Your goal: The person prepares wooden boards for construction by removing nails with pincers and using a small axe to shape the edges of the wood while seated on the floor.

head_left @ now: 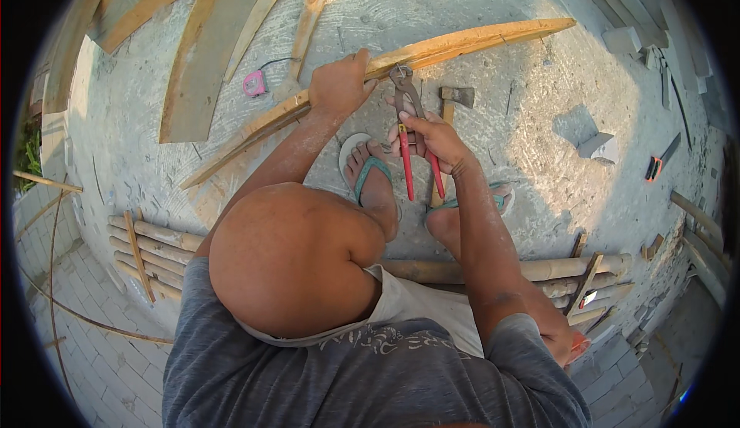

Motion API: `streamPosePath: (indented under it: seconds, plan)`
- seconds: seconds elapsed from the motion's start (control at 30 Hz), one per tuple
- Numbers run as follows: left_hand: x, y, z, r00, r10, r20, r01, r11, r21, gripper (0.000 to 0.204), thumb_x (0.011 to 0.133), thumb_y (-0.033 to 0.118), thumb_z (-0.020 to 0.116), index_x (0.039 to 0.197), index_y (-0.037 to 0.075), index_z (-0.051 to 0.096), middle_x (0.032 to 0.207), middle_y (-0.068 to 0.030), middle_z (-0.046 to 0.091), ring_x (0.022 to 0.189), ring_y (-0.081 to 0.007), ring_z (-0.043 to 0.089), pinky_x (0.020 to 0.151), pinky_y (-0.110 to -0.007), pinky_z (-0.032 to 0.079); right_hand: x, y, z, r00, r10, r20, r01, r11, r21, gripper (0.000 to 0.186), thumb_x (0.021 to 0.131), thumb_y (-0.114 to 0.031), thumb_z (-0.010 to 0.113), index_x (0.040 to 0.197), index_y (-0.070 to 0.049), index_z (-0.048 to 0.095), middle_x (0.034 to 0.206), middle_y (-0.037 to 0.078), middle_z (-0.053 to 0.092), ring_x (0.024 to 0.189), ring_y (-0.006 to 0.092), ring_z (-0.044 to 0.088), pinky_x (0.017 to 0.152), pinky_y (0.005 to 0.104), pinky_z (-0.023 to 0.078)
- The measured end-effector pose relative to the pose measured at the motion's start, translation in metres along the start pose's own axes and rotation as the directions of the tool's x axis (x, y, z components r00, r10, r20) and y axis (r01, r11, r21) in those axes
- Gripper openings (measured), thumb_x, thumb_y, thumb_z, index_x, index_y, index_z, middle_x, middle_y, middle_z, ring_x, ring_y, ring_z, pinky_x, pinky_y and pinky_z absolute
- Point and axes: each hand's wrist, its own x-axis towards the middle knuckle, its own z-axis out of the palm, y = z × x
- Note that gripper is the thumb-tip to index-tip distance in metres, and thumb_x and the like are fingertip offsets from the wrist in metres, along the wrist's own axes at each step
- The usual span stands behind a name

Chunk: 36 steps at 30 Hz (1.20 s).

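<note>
My left hand (339, 85) is closed round a long, narrow wooden board (470, 43) that slants across in front of me. In my right hand (435, 143) is a pair of pincers (406, 154) with red handles. Their dark jaws meet the near edge of the board, just right of my left hand; whether they grip a nail there I cannot tell. Thin nails seem to stick out of the board farther right. A hammer (458, 96) with a wooden handle lies on the floor, partly behind my right hand.
A pink tape measure (254, 83) and a short wood piece (308, 23) lie beyond the board. Wide planks (196, 66) stand at far left. At right are an orange-handled cutting tool (654, 168) and a small block (600, 148). Bamboo poles (432, 271) run near my feet.
</note>
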Motion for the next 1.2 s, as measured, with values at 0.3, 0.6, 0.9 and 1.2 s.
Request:
streamPosePath:
  seconds: [0.3, 0.6, 0.9, 1.2]
  plan:
    - [0.001, 0.001, 0.008, 0.998, -0.021, 0.066, 0.026, 0.996, -0.085, 0.043, 0.081, 0.038, 0.079, 0.105, 0.009, 0.058, 0.088, -0.0106, 0.071, 0.082, -0.0331, 0.071, 0.069, -0.047, 0.054, 0.012, -0.006, -0.018, 0.995, 0.102, 0.015, -0.103, 0.995, 0.018, 0.036, 0.107, -0.030, 0.050, 0.135, -0.007, 0.054, 0.076, 0.003, 0.054, 0.065, 0.0149, 0.052, 0.058, 0.0309, 0.045]
    - [0.006, -0.004, 0.000, 0.997, 0.004, 0.071, 0.004, 0.994, -0.113, 0.046, 0.079, 0.040, 0.081, 0.105, 0.009, 0.058, 0.087, -0.0115, 0.071, 0.082, -0.0348, 0.071, 0.069, -0.048, 0.054, 0.042, 0.036, 0.046, 0.953, -0.169, -0.252, 0.237, 0.934, 0.268, 0.029, 0.106, -0.034, 0.053, 0.113, -0.006, 0.054, 0.076, 0.007, 0.056, 0.061, 0.0211, 0.057, 0.055, 0.0386, 0.052]
    - [0.004, 0.007, 0.001, 0.997, 0.021, 0.080, -0.014, 0.996, -0.085, 0.048, 0.080, 0.040, 0.080, 0.108, 0.007, 0.059, 0.088, -0.0126, 0.073, 0.081, -0.0350, 0.072, 0.068, -0.048, 0.056, 0.028, 0.028, 0.003, 0.923, -0.214, -0.321, 0.247, 0.967, 0.065, 0.028, 0.104, -0.032, 0.054, 0.105, -0.004, 0.060, 0.078, 0.012, 0.065, 0.067, 0.0266, 0.065, 0.061, 0.0444, 0.056]
    - [0.037, -0.023, -0.012, 0.975, -0.092, 0.202, 0.101, 0.994, -0.034, 0.062, 0.068, 0.050, 0.084, 0.113, 0.010, 0.068, 0.090, -0.0168, 0.074, 0.087, -0.0341, 0.073, 0.079, -0.047, 0.057, -0.124, 0.005, -0.097, 0.790, -0.083, -0.608, -0.190, 0.909, -0.371, 0.036, 0.102, -0.026, 0.054, 0.120, 0.003, 0.065, 0.084, 0.015, 0.071, 0.068, 0.0234, 0.070, 0.063, 0.0382, 0.056]
